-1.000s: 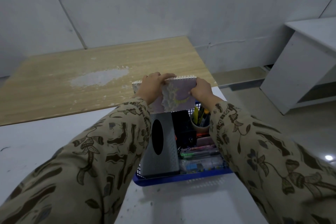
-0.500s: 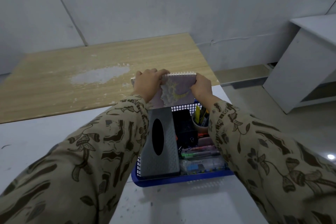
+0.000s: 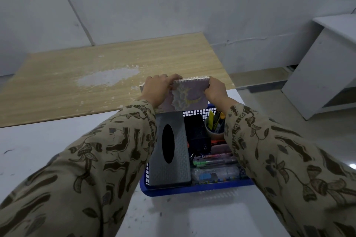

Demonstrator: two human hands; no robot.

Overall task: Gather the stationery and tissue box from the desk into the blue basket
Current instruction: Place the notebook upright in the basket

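Note:
A blue basket (image 3: 192, 189) stands on the white desk in front of me. In it lie a grey tissue box (image 3: 171, 171) on the left, a black box (image 3: 196, 131), a cup of pens and cutters (image 3: 215, 127), and several pens and a clear case (image 3: 213, 173) on the right. A purple spiral notebook (image 3: 189, 95) stands upright at the basket's far end. My left hand (image 3: 157, 89) grips its top left edge and my right hand (image 3: 215, 90) grips its top right corner.
Beyond the basket is a wooden tabletop (image 3: 77, 86) with a worn white patch. A white cabinet (image 3: 323, 75) stands on the floor to the right. The grey wall is behind.
Both hands and the notebook have stayed at the basket's far end; the notebook has sunk slightly lower there. The view has shifted a little.

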